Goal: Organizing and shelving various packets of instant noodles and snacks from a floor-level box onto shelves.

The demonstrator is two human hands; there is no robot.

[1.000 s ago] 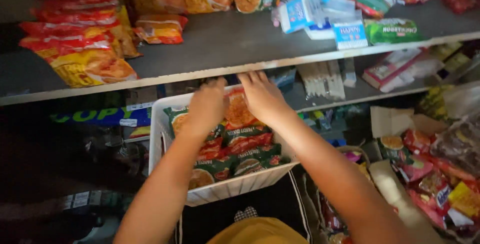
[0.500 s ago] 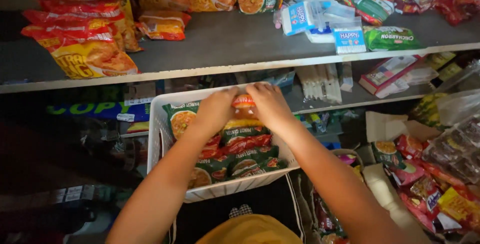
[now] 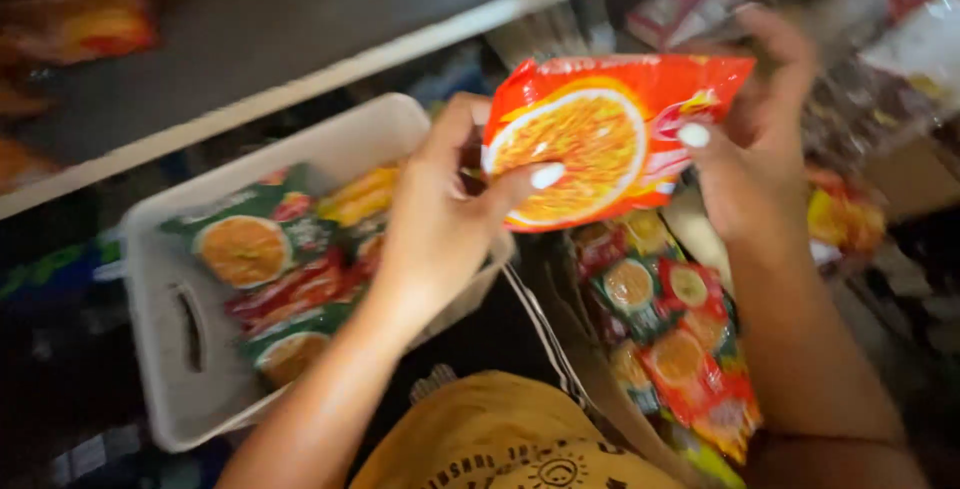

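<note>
Hands [image 3: 440, 219] pinch glossy, crinkled orange packet [image 3: 600, 139].

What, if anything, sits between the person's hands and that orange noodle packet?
Nothing visible does. The left hand grips the orange noodle packet at its left edge, thumb on the front, and the right hand grips its right edge. The packet is held up above the white basket.

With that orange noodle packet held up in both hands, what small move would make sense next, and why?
Probably carry the orange noodle packet right and down toward the similar packets heaped below it. The left hand and right hand pinch its two ends, lifting it clear of the white basket, which holds more packets, so it seems bound elsewhere, though that is a guess.
</note>
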